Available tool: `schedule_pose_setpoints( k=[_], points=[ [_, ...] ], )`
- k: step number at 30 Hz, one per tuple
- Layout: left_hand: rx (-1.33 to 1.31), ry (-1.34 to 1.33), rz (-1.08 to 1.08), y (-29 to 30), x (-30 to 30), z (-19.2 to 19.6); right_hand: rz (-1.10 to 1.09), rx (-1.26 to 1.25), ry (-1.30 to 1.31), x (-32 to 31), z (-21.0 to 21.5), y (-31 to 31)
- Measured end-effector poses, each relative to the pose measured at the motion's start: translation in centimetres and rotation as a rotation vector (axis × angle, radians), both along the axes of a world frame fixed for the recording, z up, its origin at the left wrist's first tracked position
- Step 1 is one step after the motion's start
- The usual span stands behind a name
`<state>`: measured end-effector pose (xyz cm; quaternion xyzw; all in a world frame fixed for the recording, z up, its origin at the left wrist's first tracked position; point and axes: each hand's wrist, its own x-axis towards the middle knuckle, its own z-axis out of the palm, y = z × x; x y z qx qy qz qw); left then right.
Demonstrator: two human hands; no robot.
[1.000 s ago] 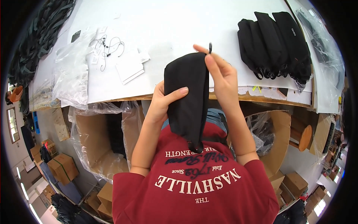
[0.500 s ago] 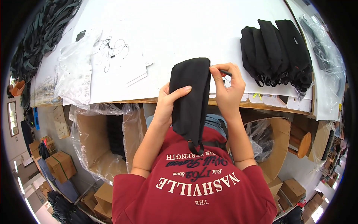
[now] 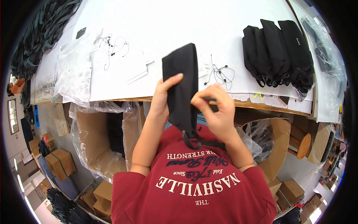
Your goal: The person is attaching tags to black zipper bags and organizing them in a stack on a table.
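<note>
A long black fabric pouch (image 3: 181,80) hangs upright in front of my chest, with a small loop at its lower end. My left hand (image 3: 162,95) is closed on its left side, thumb across the front face. Close to the pouch's right edge, my right hand (image 3: 220,112) is closed in a pinch around a slim black-handled tool (image 3: 213,108). Its tip is not visible now, and whether it touches the pouch I cannot tell.
Several black pouches (image 3: 278,52) lie at the right of the white table (image 3: 149,30). Thin black cords with small tags (image 3: 222,74) lie beyond my right hand, others farther left near clear plastic (image 3: 74,67). Open cardboard boxes (image 3: 93,138) stand below the table edge.
My right hand has moved down and left along the pouch's right edge with the tool. The pouch has turned to show a narrower face and shifted slightly left, uncovering cords on the table.
</note>
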<state>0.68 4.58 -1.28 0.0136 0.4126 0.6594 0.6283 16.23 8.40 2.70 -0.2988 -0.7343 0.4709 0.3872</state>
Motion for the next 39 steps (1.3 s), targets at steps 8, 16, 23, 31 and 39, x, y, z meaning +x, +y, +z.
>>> schedule_pose_setpoints(
  k=[8, 16, 23, 31, 39],
  points=[
    [0.133, -0.09, 0.117, 0.4, -3.0, -0.5, 0.21, -0.122, -0.029, 0.0, 0.3, -1.6],
    [0.217, 0.012, 0.089, -0.1, -3.1, 0.3, 0.14, 0.009, -0.006, -0.6, 0.7, -1.3],
    [0.181, 0.061, 0.161, 0.2, -3.1, 0.2, 0.183, -0.026, -0.043, -0.3, 0.3, -1.2],
    [0.069, 0.23, 0.214, -0.2, -3.3, -0.7, 0.283, -0.103, -0.167, 0.7, -0.9, -0.4],
    [0.049, 0.003, 0.184, -1.5, -1.9, -0.3, 0.074, 0.65, -0.525, -0.4, -0.4, 0.1]
  ],
)
